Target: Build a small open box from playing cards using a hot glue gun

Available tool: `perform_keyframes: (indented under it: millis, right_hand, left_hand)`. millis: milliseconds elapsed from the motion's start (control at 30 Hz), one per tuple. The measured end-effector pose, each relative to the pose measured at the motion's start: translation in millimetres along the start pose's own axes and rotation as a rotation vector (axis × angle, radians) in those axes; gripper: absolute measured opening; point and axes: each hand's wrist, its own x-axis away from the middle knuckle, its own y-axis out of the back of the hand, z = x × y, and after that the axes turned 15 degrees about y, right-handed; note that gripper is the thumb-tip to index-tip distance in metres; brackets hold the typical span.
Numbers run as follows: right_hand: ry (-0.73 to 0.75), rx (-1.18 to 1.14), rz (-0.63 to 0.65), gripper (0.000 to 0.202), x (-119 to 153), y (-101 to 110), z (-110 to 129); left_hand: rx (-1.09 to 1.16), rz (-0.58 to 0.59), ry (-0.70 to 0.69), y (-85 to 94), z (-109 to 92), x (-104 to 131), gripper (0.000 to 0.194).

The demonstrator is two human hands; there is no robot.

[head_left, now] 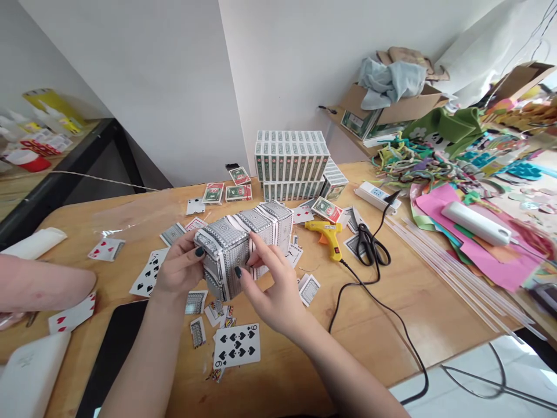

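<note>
A long box built from playing cards (230, 235), with grey patterned backs facing out, is held tilted above the table. At its left end, my left hand (180, 264) is closed on it, thumb on the near corner. My right hand (276, 287) touches the near side with thumb and forefinger; its other fingers are partly hidden. Below the box lie cut card scraps (198, 332) and a six of spades (237, 345). Right of it lie a yellow glue gun (329, 235) and black-handled scissors (372, 247).
Stacked card packs (291, 157) stand at the back, near a white power strip (376, 196). Clear glue sticks (452, 273) and coloured sheets (478, 244) lie right. A black cord (391, 313) crosses the table. Another person's arm (47, 284) rests at left, near a black tablet-like slab (115, 348).
</note>
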Motion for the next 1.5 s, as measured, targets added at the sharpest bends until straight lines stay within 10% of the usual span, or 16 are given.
perform_keyframes:
  millis: [233, 433, 700, 1500]
  right_hand:
    - [-0.007, 0.089, 0.067, 0.050, -17, 9, -2]
    - [0.248, 0.280, 0.027, 0.020, -44, 27, -12]
    - [0.490, 0.429, 0.312, 0.026, -71, 34, -17]
    - [0.225, -0.001, 0.279, 0.016, -86, 44, -14]
  left_hand:
    - [0.153, -0.216, 0.071, -8.7, 6, -4, 0.030]
    - [0.152, -0.194, 0.107, -10.1, -1, -1, 0.029]
    - [0.183, -0.162, 0.137, -14.9, -4, 2, 0.032]
    - [0.405, -0.210, 0.399, -39.4, -28, 24, 0.022]
